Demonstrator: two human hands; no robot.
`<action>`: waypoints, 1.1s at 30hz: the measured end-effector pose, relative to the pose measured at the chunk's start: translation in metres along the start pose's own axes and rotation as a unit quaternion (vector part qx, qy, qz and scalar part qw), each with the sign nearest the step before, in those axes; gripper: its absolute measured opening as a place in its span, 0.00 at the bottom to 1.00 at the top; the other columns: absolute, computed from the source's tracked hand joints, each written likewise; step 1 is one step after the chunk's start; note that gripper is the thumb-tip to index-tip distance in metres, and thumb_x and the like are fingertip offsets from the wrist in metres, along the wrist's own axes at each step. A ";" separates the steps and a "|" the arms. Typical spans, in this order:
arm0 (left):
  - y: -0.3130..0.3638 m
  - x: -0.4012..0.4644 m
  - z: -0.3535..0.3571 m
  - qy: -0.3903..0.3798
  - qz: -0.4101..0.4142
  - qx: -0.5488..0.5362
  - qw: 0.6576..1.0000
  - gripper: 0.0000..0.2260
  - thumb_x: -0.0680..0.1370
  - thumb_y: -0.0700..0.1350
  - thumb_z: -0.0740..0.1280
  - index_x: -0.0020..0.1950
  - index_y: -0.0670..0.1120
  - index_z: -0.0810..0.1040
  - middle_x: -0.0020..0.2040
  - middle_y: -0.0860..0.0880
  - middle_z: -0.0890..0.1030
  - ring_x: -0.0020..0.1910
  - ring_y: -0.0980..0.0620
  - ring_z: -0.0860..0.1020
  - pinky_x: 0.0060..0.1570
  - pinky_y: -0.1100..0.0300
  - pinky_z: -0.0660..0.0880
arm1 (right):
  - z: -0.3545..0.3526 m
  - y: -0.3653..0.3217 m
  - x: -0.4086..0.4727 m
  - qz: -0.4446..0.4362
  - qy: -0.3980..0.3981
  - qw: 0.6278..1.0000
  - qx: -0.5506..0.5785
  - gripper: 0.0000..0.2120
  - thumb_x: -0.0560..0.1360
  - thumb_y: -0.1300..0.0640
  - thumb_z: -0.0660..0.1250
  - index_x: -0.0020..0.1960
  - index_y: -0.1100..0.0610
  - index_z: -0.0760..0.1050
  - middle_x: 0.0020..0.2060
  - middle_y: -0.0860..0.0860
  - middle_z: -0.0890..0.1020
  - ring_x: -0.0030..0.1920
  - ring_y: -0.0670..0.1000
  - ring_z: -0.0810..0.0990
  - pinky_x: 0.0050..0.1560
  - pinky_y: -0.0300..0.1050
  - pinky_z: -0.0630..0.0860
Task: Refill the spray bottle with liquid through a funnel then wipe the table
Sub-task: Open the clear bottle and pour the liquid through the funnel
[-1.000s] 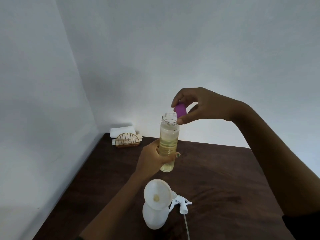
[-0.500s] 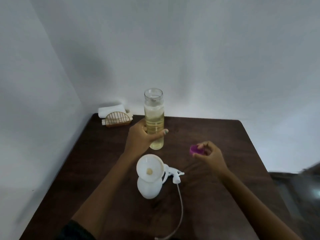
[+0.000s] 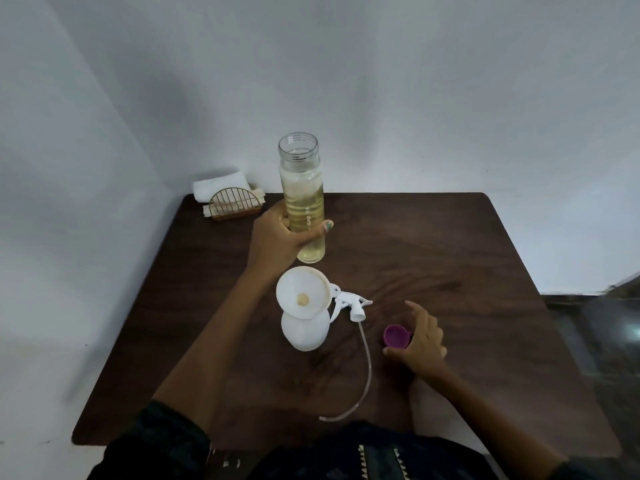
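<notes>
My left hand grips a tall clear bottle of pale yellow liquid, upright, uncapped, just above the dark wooden table. In front of it stands the white spray bottle with a white funnel seated in its neck. Its white trigger head lies on the table beside it, its dip tube trailing toward me. At the right, my right hand rests low on the table. Its thumb and fingers are around the purple cap, which sits open side up.
A gold wire napkin holder with a folded white cloth behind it stands in the table's far left corner against the wall. A grey surface lies beyond the right table edge.
My right hand took the purple cap off the bottle's mouth and brought it down to the table at the right. The left hand kept hold of the bottle. My view tilted downward.
</notes>
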State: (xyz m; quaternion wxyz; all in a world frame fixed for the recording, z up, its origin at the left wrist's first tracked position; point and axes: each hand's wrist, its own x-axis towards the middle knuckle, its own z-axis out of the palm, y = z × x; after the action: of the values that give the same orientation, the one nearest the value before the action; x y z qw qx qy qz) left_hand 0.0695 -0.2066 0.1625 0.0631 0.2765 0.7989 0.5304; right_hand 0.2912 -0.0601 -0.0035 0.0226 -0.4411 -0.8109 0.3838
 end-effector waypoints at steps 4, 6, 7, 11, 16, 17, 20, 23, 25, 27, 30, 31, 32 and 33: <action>0.000 -0.001 -0.002 0.005 -0.009 0.003 1.000 0.16 0.65 0.54 0.78 0.48 0.49 0.80 0.39 0.58 0.83 0.38 0.66 0.81 0.38 0.73 0.75 | -0.014 -0.028 0.011 -0.012 0.065 0.993 0.103 0.44 0.61 0.52 0.78 0.70 0.46 0.58 0.68 0.53 0.63 0.66 0.57 0.63 0.61 0.60 0.62; 0.001 -0.001 -0.002 0.006 -0.012 0.003 1.000 0.17 0.65 0.54 0.78 0.48 0.49 0.81 0.39 0.58 0.83 0.39 0.66 0.81 0.39 0.72 0.75 | -0.029 -0.055 0.015 -0.063 0.074 0.981 0.170 0.40 0.60 0.48 0.75 0.68 0.46 0.62 0.64 0.50 0.65 0.65 0.55 0.65 0.62 0.59 0.65; 0.003 -0.002 -0.002 0.006 -0.013 0.000 1.000 0.17 0.65 0.54 0.78 0.49 0.48 0.81 0.39 0.58 0.83 0.39 0.66 0.81 0.38 0.73 0.75 | -0.037 -0.073 0.016 -0.092 0.065 0.972 0.207 0.38 0.59 0.47 0.74 0.67 0.45 0.62 0.63 0.49 0.66 0.64 0.54 0.66 0.62 0.58 0.67; 0.011 -0.001 -0.001 0.008 -0.014 0.000 1.000 0.16 0.65 0.53 0.78 0.48 0.48 0.80 0.39 0.57 0.83 0.37 0.67 0.80 0.35 0.74 0.73 | -0.067 -0.151 0.016 -0.196 -0.026 0.926 0.321 0.35 0.64 0.49 0.76 0.65 0.45 0.62 0.63 0.49 0.69 0.62 0.50 0.70 0.56 0.44 0.71; 0.018 0.001 0.002 0.015 -0.006 0.008 1.000 0.15 0.67 0.52 0.77 0.50 0.49 0.82 0.40 0.55 0.83 0.38 0.64 0.81 0.36 0.71 0.75 | -0.072 -0.219 0.018 -0.270 -0.147 0.899 0.311 0.38 0.65 0.51 0.77 0.69 0.48 0.60 0.64 0.49 0.70 0.62 0.47 0.72 0.55 0.39 0.74; 0.021 0.001 0.003 0.011 -0.002 0.018 1.000 0.13 0.68 0.52 0.75 0.50 0.50 0.82 0.40 0.55 0.83 0.39 0.63 0.81 0.37 0.68 0.76 | -0.070 -0.227 0.020 -0.276 -0.160 0.897 0.306 0.39 0.64 0.50 0.77 0.69 0.49 0.61 0.62 0.49 0.72 0.61 0.48 0.74 0.54 0.40 0.76; 0.031 0.000 0.004 0.014 0.003 0.059 0.998 0.03 0.72 0.46 0.70 0.43 0.53 0.78 0.37 0.56 0.81 0.39 0.61 0.80 0.38 0.66 0.76 | -0.063 -0.244 0.023 -0.295 -0.187 0.884 0.312 0.33 0.62 0.51 0.79 0.61 0.58 0.70 0.53 0.55 0.80 0.53 0.51 0.81 0.52 0.46 0.78; 0.034 0.000 0.002 0.016 -0.001 0.063 0.998 0.06 0.72 0.42 0.70 0.41 0.53 0.76 0.37 0.57 0.80 0.39 0.62 0.79 0.39 0.64 0.76 | -0.062 -0.249 0.022 -0.296 -0.194 0.876 0.328 0.24 0.63 0.54 0.78 0.55 0.62 0.76 0.49 0.57 0.83 0.50 0.53 0.82 0.52 0.45 0.79; 0.035 -0.003 0.002 0.010 -0.006 0.043 0.999 0.10 0.70 0.40 0.71 0.43 0.54 0.75 0.37 0.59 0.79 0.39 0.63 0.78 0.40 0.67 0.75 | -0.062 -0.247 0.022 -0.287 -0.185 0.877 0.337 0.21 0.64 0.58 0.78 0.54 0.62 0.77 0.47 0.57 0.84 0.49 0.52 0.83 0.50 0.43 0.78; 0.033 -0.005 0.003 -0.003 -0.012 0.016 1.000 0.12 0.69 0.38 0.72 0.46 0.53 0.76 0.40 0.58 0.80 0.41 0.60 0.79 0.42 0.65 0.76 | -0.060 -0.244 0.024 -0.284 -0.176 0.877 0.345 0.20 0.64 0.60 0.78 0.54 0.63 0.77 0.47 0.57 0.84 0.48 0.52 0.83 0.49 0.43 0.78; 0.027 -0.005 0.003 -0.050 -0.021 0.002 0.999 0.14 0.69 0.40 0.74 0.52 0.49 0.77 0.46 0.54 0.82 0.47 0.56 0.81 0.48 0.61 0.78 | -0.060 -0.240 0.025 -0.286 -0.163 0.875 0.354 0.20 0.65 0.62 0.78 0.54 0.64 0.76 0.46 0.59 0.84 0.47 0.55 0.83 0.49 0.46 0.80; 0.024 -0.004 0.002 -0.079 -0.024 -0.005 0.997 0.17 0.69 0.41 0.74 0.55 0.49 0.77 0.49 0.54 0.83 0.49 0.57 0.81 0.49 0.61 0.78 | -0.060 -0.239 0.025 -0.289 -0.157 0.877 0.351 0.20 0.65 0.62 0.77 0.54 0.64 0.76 0.45 0.59 0.84 0.47 0.56 0.83 0.48 0.46 0.80; 0.022 -0.005 -0.001 -0.111 -0.027 -0.019 0.993 0.19 0.69 0.42 0.75 0.58 0.50 0.76 0.51 0.54 0.82 0.50 0.58 0.81 0.51 0.62 0.77 | -0.061 -0.237 0.026 -0.294 -0.151 0.879 0.345 0.19 0.65 0.63 0.77 0.53 0.65 0.76 0.44 0.59 0.84 0.46 0.55 0.83 0.47 0.46 0.79; 0.021 -0.006 -0.003 -0.143 -0.029 -0.032 0.989 0.20 0.69 0.43 0.75 0.60 0.50 0.76 0.53 0.55 0.82 0.52 0.60 0.80 0.53 0.62 0.77 | -0.062 -0.235 0.026 -0.299 -0.145 0.881 0.338 0.19 0.65 0.64 0.77 0.53 0.65 0.76 0.43 0.59 0.84 0.45 0.54 0.83 0.46 0.45 0.79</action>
State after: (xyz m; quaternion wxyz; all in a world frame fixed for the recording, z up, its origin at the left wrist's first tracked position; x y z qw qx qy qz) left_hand 0.0814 -0.2060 0.1808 0.2012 0.3237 0.7718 0.5089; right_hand 0.1349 -0.0779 0.1837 0.1660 -0.0830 -0.7197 0.6691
